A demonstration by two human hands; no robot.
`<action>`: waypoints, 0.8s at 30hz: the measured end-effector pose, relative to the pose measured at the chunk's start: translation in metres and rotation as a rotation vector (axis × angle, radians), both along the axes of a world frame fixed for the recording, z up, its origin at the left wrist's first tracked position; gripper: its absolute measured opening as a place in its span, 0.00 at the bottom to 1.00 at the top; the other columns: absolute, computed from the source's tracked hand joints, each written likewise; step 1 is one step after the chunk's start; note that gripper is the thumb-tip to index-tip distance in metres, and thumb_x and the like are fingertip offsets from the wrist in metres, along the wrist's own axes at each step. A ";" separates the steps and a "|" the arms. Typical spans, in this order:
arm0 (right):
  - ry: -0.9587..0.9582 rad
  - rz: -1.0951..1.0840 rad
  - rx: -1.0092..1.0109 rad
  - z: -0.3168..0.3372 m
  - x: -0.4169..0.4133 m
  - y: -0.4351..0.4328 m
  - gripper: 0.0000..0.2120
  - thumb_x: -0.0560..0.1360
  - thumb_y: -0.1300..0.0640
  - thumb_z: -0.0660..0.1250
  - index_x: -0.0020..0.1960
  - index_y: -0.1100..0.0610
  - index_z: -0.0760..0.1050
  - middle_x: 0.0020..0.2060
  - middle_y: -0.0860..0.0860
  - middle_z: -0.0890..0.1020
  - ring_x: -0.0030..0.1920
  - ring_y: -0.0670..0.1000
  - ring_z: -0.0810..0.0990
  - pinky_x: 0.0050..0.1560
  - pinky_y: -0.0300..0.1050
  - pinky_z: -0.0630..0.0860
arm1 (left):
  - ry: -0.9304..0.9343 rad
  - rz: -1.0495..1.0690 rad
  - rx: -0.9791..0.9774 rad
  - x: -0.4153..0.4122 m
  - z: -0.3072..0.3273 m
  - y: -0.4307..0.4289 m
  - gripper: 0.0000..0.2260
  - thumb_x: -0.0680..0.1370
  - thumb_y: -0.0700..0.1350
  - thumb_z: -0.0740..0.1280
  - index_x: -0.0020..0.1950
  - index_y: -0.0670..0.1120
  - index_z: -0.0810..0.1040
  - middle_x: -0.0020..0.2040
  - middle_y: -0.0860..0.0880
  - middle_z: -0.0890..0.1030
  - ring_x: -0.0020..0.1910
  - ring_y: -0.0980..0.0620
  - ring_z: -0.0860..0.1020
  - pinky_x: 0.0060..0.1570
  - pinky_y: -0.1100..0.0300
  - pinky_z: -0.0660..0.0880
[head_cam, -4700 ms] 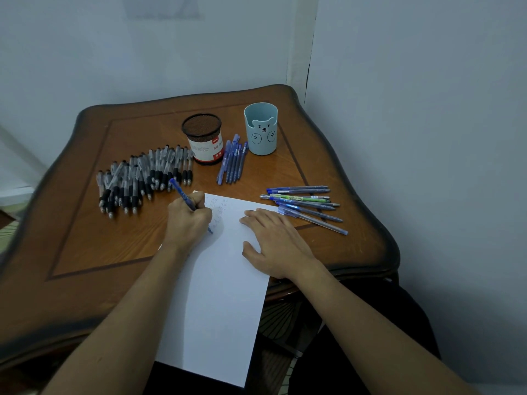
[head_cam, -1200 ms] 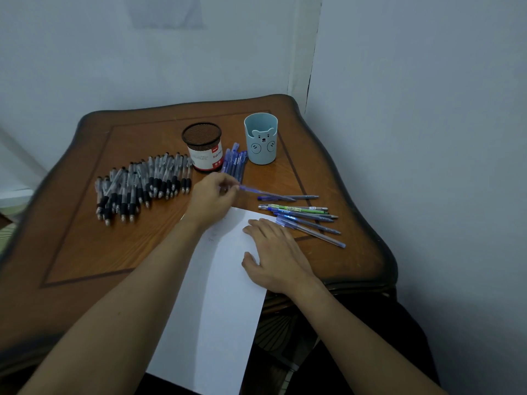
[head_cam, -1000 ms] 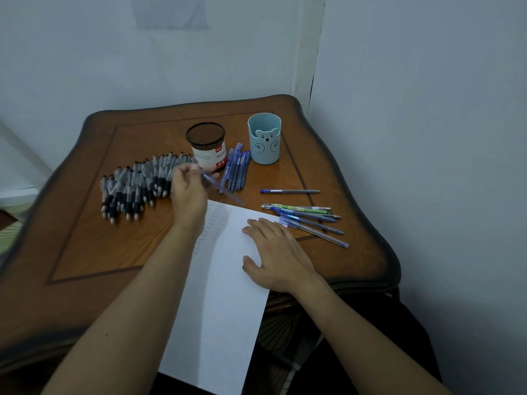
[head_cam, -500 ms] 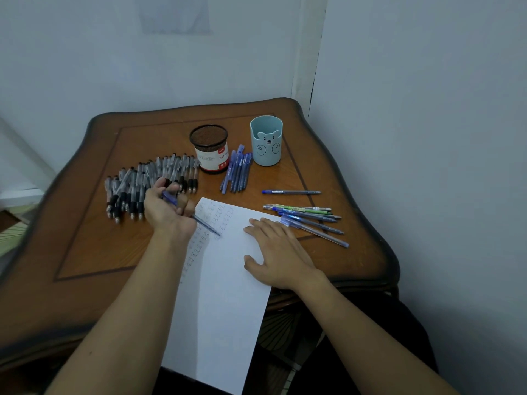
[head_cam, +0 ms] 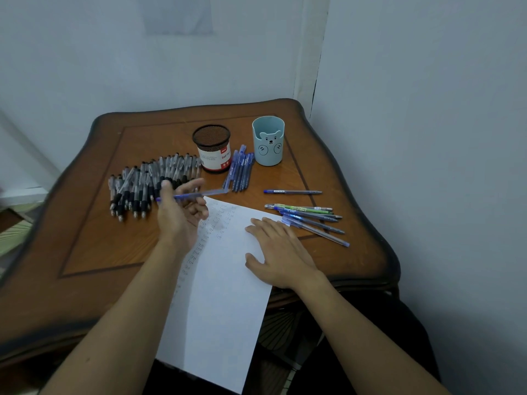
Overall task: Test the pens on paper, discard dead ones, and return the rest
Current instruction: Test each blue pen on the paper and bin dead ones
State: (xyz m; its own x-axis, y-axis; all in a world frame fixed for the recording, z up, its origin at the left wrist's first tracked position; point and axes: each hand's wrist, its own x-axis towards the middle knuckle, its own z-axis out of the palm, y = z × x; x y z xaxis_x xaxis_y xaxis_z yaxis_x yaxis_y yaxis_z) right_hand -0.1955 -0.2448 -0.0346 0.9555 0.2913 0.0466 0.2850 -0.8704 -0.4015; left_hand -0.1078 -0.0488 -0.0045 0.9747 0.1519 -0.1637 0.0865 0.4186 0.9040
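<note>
Blue pen (head_cam: pixel 196 194) pinched level in the left hand (head_cam: pixel 182 215), over the top corner of the paper (head_cam: pixel 222 295). Right hand (head_cam: pixel 281 252) flat on it, fingers straight. Behind, on the surface (head_cam: pixel 114 246), mesh cup (head_cam: pixel 212 155) and bear cup (head_cam: pixel 268 146) upright, insides too dim to read; loose pens (head_cam: pixel 239 172) lying beside both.

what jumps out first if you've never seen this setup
At centre, the left hand holds a blue pen roughly level above the top of the paper, which the right hand presses flat. Next comes the big heap of black-grip pens on the left, then the pale blue bear cup standing at the back.
</note>
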 end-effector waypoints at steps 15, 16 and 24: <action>0.007 -0.019 0.018 0.001 0.000 0.001 0.28 0.80 0.42 0.59 0.78 0.48 0.61 0.79 0.46 0.59 0.79 0.48 0.52 0.76 0.46 0.41 | -0.218 -0.184 0.645 -0.010 -0.023 0.007 0.08 0.75 0.38 0.75 0.43 0.37 0.77 0.42 0.38 0.82 0.39 0.41 0.84 0.40 0.50 0.83; 0.008 -0.019 0.019 0.001 0.000 0.001 0.28 0.80 0.42 0.59 0.77 0.48 0.61 0.79 0.46 0.59 0.79 0.48 0.52 0.76 0.46 0.41 | -0.223 -0.182 0.658 -0.011 -0.023 0.008 0.10 0.75 0.39 0.76 0.43 0.36 0.77 0.43 0.37 0.81 0.39 0.41 0.84 0.38 0.52 0.83; 0.012 -0.026 0.016 0.000 0.000 0.002 0.28 0.80 0.42 0.59 0.77 0.48 0.60 0.79 0.46 0.59 0.79 0.48 0.52 0.77 0.48 0.43 | -0.241 -0.140 0.741 -0.014 -0.024 0.003 0.05 0.76 0.36 0.74 0.44 0.40 0.79 0.43 0.43 0.82 0.38 0.48 0.84 0.32 0.55 0.82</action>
